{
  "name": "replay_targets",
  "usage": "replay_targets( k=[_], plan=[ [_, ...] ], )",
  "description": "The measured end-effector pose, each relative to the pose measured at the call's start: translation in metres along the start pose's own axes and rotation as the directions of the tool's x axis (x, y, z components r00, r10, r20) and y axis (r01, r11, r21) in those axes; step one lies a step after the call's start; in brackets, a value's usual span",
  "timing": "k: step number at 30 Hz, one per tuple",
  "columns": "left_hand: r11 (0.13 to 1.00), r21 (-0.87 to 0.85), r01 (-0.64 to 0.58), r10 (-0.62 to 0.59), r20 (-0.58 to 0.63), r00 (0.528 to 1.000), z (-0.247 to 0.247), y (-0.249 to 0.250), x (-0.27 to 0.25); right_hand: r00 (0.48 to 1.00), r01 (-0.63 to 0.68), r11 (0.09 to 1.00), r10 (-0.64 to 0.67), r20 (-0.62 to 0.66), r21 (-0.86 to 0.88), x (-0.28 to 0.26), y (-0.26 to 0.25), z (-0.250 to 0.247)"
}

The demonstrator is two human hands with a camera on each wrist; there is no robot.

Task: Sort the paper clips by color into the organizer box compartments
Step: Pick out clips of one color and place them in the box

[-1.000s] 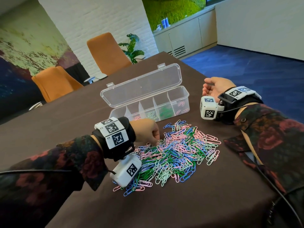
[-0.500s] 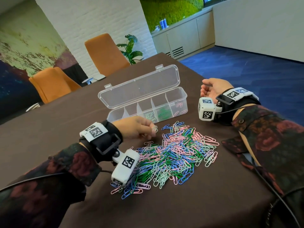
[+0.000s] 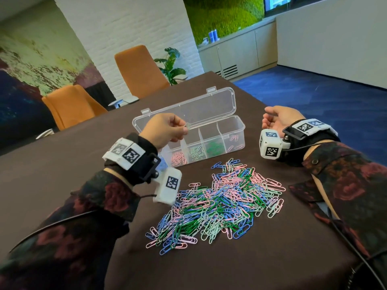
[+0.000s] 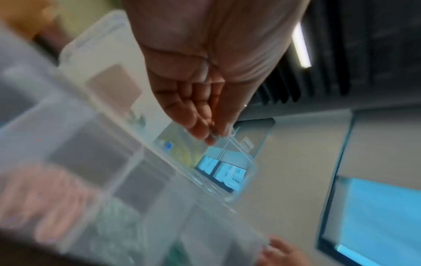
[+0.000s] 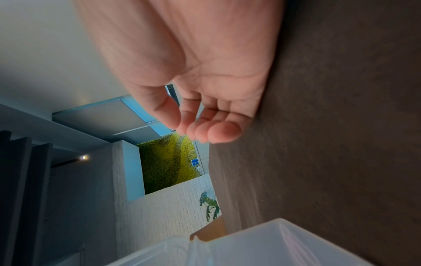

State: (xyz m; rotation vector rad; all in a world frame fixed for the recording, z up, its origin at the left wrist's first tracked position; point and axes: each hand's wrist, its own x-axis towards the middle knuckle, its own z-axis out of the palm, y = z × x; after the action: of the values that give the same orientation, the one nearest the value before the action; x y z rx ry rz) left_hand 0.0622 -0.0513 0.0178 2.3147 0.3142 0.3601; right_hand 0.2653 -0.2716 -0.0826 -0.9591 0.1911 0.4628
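Note:
A clear organizer box (image 3: 240, 130) with its lid open stands on the brown table; its compartments hold pink, pale green, dark green and a few pink clips. In front of it lies a mixed pile of paper clips (image 3: 219, 201) in pink, blue, green and pale green. My left hand (image 3: 167, 128) hovers over the box's left compartments and pinches a pale green paper clip (image 3: 187, 128) between thumb and fingertips (image 4: 209, 136). My right hand (image 3: 278, 118) rests on the table to the right of the box, palm up, fingers loosely curled (image 5: 214, 129), holding nothing.
Two orange chairs (image 3: 142, 70) stand beyond the far table edge, with a potted plant (image 3: 171, 63) behind. The table's right edge (image 3: 272, 95) drops off to blue carpet. Cables run from both wrists along the sleeves.
My left hand has lifted from the pile's near-left edge with a pale clip and moved up and forward over the box. The right hand has stayed in place.

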Motion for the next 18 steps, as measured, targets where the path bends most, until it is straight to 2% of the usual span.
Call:
replay_targets(
  k=[2, 4, 7, 10, 14, 18],
  plan=[
    [0.980, 0.200, -0.021, 0.025, -0.019, 1.000, 0.000, 0.000, 0.006, 1.000, 0.000, 1.000, 0.000, 0.003, 0.006, 0.000, 0.000, -0.001],
    [0.974, 0.226, -0.022, 0.034, -0.048, 0.998, -0.004, -0.004, 0.007, 1.000, 0.001, 1.000, -0.001, 0.012, 0.007, 0.001, -0.001, -0.001],
    [0.995, 0.094, -0.022, 0.033, -0.111, 0.993, -0.021, -0.015, 0.000, 1.000, 0.006, 1.000, -0.006, 0.022, 0.005, 0.001, -0.001, -0.002],
    [0.966, -0.256, -0.045, 0.008, -0.142, 0.990, -0.047, -0.036, -0.014, 0.999, 0.015, 1.000, -0.015, 0.032, -0.006, 0.000, -0.001, -0.001],
    [0.760, -0.649, -0.032, -0.143, -0.216, 0.966, -0.078, -0.081, -0.023, 0.999, 0.022, 0.999, -0.021, 0.041, -0.025, -0.001, 0.000, -0.003],
    [0.504, -0.862, 0.057, -0.323, -0.127, 0.938, -0.078, -0.139, -0.029, 0.997, 0.065, 0.993, -0.060, 0.053, -0.097, -0.004, -0.001, -0.002]
  ],
)
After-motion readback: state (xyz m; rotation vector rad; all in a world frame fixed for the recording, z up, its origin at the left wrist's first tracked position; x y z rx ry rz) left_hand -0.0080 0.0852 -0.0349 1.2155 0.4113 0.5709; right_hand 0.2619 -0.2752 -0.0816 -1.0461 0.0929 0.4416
